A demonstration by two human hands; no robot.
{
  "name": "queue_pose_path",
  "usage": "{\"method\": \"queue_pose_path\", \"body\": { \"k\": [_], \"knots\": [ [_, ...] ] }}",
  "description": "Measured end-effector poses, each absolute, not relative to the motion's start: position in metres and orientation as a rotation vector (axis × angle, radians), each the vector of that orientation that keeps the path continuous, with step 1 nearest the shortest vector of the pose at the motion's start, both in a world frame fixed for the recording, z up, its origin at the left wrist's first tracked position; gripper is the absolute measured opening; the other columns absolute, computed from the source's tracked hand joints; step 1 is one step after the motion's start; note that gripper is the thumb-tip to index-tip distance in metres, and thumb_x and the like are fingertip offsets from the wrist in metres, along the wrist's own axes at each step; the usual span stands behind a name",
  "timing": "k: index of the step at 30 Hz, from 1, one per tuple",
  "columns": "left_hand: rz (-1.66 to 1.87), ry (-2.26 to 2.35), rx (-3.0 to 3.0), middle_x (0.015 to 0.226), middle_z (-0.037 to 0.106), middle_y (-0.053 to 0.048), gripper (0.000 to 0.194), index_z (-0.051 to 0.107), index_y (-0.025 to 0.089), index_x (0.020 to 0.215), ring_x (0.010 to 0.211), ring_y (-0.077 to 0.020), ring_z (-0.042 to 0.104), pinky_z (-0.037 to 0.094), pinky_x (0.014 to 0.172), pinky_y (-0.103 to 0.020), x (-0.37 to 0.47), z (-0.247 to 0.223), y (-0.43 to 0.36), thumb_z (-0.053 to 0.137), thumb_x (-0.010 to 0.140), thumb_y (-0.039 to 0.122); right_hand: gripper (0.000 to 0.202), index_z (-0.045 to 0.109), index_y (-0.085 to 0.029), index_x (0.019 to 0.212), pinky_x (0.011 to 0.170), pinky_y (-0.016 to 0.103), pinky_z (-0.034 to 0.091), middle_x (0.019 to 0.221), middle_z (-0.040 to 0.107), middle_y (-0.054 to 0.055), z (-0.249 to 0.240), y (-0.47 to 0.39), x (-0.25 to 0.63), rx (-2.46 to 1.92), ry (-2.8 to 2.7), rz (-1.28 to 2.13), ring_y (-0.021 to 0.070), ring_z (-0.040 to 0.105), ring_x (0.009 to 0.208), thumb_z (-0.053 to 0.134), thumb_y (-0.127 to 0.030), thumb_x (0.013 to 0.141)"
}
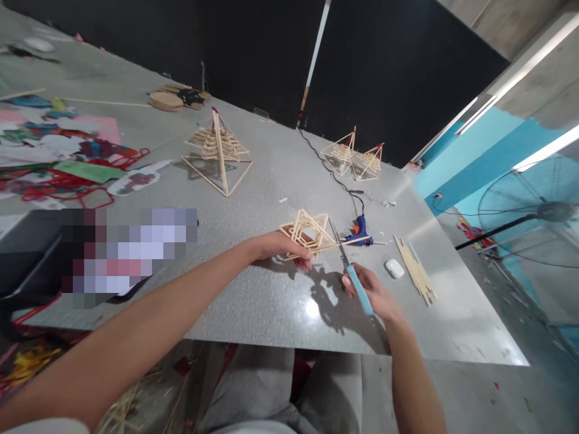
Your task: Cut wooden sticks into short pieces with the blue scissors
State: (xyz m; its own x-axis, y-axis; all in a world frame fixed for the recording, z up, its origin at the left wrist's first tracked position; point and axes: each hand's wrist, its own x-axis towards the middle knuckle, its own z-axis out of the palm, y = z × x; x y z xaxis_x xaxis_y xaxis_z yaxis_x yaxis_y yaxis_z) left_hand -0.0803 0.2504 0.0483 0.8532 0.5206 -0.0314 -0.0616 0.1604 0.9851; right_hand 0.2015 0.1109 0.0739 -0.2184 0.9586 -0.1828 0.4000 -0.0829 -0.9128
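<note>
My left hand [289, 247] grips a small frame of thin wooden sticks [307, 232] above the middle of the table. One long stick [350, 243] reaches out from the frame to the right. In my right hand [368, 289] are scissors [357, 286] with light blue handles, their blades pointing up and away beside the frame. The blades are at the long stick, but whether they touch it I cannot tell. Just beyond lies a blue glue gun [359, 234] with an orange trigger.
A large stick pyramid [219, 150] stands at the back left, two smaller ones [341, 154] at the back right. Loose flat sticks [416, 271] and a white case [394, 269] lie right. Red cord and paper scraps [85, 154] cover the far left. A black cable [323, 160] crosses the back.
</note>
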Motion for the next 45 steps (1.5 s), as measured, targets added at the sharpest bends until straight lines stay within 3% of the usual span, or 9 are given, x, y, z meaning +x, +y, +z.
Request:
{"method": "queue_pose_path", "body": {
  "k": [20,31,45],
  "knots": [
    [0.412,0.428,1.355,0.082,0.081,-0.011,0.027,0.081,0.016,0.084,0.074,-0.0216,0.078,0.063,0.071,-0.030,-0.081,0.049,0.251,0.091,0.075,0.039,0.047,0.057,-0.022,0.087,0.062,0.029,0.033,0.074,0.052,-0.004,0.069,0.112,0.204,-1.443,-1.571,1.325,0.0133,0.044,0.067,0.084,-0.061,0.088],
    [0.424,0.416,1.352,0.080,0.081,-0.009,0.024,0.080,0.016,0.087,0.074,-0.0192,0.076,0.060,0.071,-0.027,-0.081,0.051,0.248,0.089,0.078,0.037,0.057,0.058,-0.022,0.085,0.058,0.029,0.034,0.069,0.052,-0.004,0.071,0.112,0.195,-1.482,-1.508,1.306,0.0132,0.046,0.063,0.084,-0.073,0.081],
    [0.431,0.418,1.388,0.078,0.080,-0.009,0.027,0.081,0.016,0.083,0.075,-0.0210,0.075,0.060,0.075,-0.030,-0.081,0.051,0.250,0.091,0.076,0.040,0.053,0.060,-0.022,0.086,0.059,0.028,0.036,0.070,0.056,-0.002,0.069,0.112,0.197,-1.443,-1.511,1.310,0.0140,0.047,0.064,0.081,-0.070,0.087]
  ]
}}
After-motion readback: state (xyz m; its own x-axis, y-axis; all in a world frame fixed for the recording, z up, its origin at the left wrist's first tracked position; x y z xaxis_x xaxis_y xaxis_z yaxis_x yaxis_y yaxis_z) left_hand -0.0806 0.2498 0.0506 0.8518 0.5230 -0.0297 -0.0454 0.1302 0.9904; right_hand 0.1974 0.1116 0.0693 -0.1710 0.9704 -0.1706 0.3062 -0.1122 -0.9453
